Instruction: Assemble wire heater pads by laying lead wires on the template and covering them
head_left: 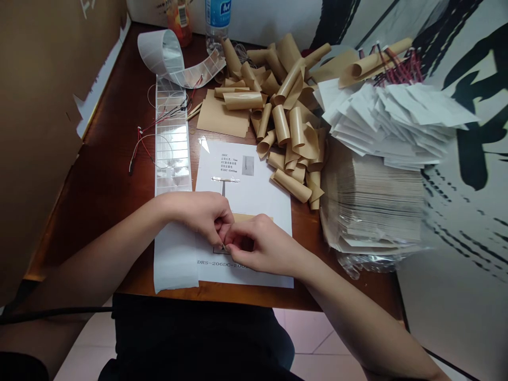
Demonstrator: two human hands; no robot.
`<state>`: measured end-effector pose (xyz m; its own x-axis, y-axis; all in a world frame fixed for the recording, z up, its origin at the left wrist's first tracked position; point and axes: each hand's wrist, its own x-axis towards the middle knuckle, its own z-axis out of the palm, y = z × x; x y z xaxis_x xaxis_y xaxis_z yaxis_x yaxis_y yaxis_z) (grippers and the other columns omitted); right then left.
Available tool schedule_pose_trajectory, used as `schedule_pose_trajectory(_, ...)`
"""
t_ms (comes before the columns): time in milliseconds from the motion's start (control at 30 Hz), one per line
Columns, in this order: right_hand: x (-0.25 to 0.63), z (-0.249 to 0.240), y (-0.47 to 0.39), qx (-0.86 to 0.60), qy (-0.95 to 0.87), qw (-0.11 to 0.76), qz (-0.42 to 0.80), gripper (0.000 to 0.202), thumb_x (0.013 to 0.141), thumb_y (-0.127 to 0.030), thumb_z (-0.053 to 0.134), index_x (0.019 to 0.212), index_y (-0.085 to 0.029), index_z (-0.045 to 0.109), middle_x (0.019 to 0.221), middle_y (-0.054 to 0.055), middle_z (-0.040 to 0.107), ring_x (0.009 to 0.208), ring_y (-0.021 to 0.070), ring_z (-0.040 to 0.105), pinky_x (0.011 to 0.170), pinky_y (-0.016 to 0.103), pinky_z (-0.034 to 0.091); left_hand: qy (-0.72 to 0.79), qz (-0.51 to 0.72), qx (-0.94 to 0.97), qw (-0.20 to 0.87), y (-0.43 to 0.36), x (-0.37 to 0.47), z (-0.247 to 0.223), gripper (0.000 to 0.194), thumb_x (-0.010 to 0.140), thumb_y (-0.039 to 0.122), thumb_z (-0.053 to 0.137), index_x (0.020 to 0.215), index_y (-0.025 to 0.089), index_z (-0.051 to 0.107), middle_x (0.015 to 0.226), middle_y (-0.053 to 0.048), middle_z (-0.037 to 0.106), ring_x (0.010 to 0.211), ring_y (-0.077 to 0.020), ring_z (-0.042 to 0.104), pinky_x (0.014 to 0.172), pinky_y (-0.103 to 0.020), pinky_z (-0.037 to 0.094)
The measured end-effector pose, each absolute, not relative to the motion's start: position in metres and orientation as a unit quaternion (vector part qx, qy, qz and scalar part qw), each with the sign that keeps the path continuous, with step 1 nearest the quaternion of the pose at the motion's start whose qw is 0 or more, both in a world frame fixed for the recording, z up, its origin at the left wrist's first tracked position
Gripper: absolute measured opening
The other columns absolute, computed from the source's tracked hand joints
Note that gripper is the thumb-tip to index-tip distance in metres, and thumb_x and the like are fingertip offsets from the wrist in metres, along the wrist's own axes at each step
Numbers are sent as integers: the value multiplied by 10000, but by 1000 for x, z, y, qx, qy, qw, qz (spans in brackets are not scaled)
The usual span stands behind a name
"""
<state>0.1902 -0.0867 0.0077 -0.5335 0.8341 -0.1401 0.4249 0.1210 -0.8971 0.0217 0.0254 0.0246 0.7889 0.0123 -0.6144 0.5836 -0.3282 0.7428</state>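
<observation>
Over the lower part of a printed white sheet (257, 190), my left hand (202, 214) and my right hand (262, 243) meet with fingertips touching. Both hands are closed in a pinch. Something small and thin shows between the fingertips, too small to make out. Under the hands, the edge of a brown paper piece (242, 217) lies on the sheet. A strip of silvery labels (172, 159) runs beside the sheet on the left, its backing passing below my left wrist. Thin red and black wires (138, 140) lie across the strip and table.
Many rolled brown papers (281, 124) are heaped behind the sheet, by flat brown sheets (222, 117). At right, white papers (389, 116) and wires top a tall paper stack (373, 196) in clear plastic. Two bottles (217, 21) stand at the back. A cardboard wall (51, 106) borders the left.
</observation>
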Motion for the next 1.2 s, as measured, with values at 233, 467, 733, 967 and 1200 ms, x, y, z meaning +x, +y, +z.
schedule_pose_trajectory(233,190,6,-87,-438,-721,201,497,133,777,-100,591,804,-182,692,616,-59,639,524,62,526,556,184,400,189,-257,775,545,25,23,25,80,710,229,766,747,183,712,583,71,547,527,-62,420,528,-229,300)
schedule_pose_trajectory(467,190,7,-87,-439,-721,198,498,138,775,-97,586,806,-181,691,628,-56,646,535,65,530,560,186,401,193,-259,775,543,26,22,26,76,713,221,765,745,181,709,585,69,549,527,-63,417,526,-232,295)
schedule_pose_trajectory(733,190,8,-87,-439,-721,198,498,134,776,-94,583,792,-180,684,618,-60,639,527,64,521,561,192,395,192,-259,777,541,25,22,26,81,713,235,765,748,185,712,593,66,564,531,-65,428,528,-233,298)
schedule_pose_trajectory(967,190,7,-87,-440,-721,192,499,128,788,-92,589,797,-177,683,615,-59,637,521,61,520,551,186,390,196,-259,775,543,25,22,25,82,705,235,760,733,183,704,594,61,576,533,-70,433,539,-235,303)
schedule_pose_trajectory(1200,188,9,-88,-446,-718,191,498,118,793,-99,590,792,-174,681,616,-50,638,522,67,523,546,190,388,194,-261,776,541,25,22,25,90,709,241,762,741,182,702,600,64,583,532,-66,437,530,-228,303)
